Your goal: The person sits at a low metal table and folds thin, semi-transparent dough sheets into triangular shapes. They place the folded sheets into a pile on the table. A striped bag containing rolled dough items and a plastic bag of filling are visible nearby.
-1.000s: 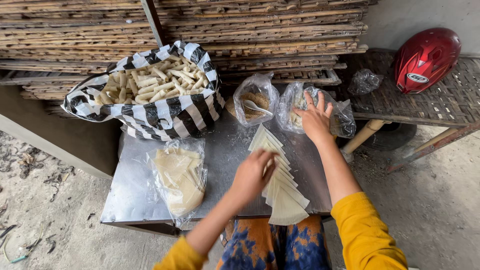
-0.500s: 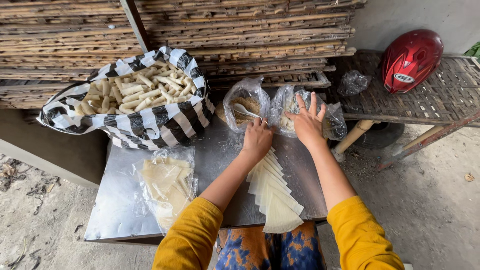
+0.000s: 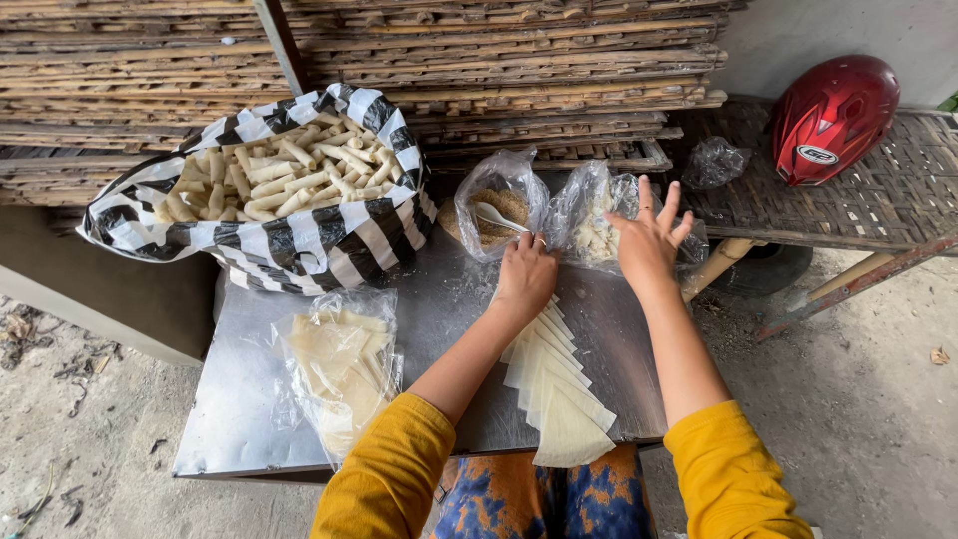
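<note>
Steel table [image 3: 249, 419]: left hand [image 3: 524, 279] curled shut on top of wrapper row [image 3: 554, 389], which runs to front edge. Right hand [image 3: 649, 240] splayed open at clear filling bag [image 3: 599, 225], back edge. Striped bag [image 3: 289, 235] crowds back-left; wrapper pack [image 3: 339, 364] front-left.

My left hand [image 3: 524, 279] hides the top wrappers [image 3: 559, 384]; can't tell what its fingers grip. Spoon [image 3: 496, 216] handle hidden at 12 o'clock. Both elbows cut off btm edge.

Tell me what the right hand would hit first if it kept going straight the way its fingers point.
Probably the clear plastic bag of pale filling: the right hand points at it with fingers spread, though depth is unclear.
</note>
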